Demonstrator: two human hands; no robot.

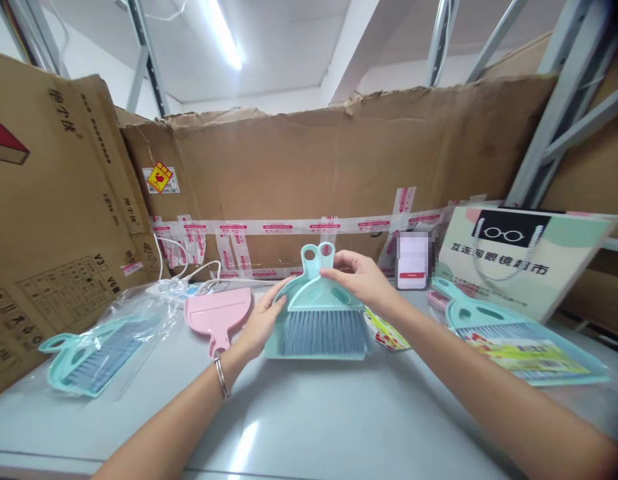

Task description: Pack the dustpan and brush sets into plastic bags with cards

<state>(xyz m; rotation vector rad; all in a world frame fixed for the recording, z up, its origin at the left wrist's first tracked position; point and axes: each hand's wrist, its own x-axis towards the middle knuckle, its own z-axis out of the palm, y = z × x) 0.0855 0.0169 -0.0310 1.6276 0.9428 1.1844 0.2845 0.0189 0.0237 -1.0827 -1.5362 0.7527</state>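
Note:
A small teal dustpan with a grey-bristled brush nested in it (pixel 316 323) stands tilted on the grey table (pixel 309 413) at the centre. My left hand (pixel 261 320) grips the pan's left edge, fingers curled round it. My right hand (pixel 359 277) pinches the brush near its handle loops at the top right. A pink dustpan (pixel 219 313) lies flat just left of my left hand.
A bagged teal brush set (pixel 96 353) lies at the far left. Another bagged teal set with a printed card (pixel 519 340) lies at the right, beside a paper bag with glasses print (pixel 523 257). A phone (pixel 413 260) leans on the cardboard wall (pixel 309 173) behind. White cables lie back left.

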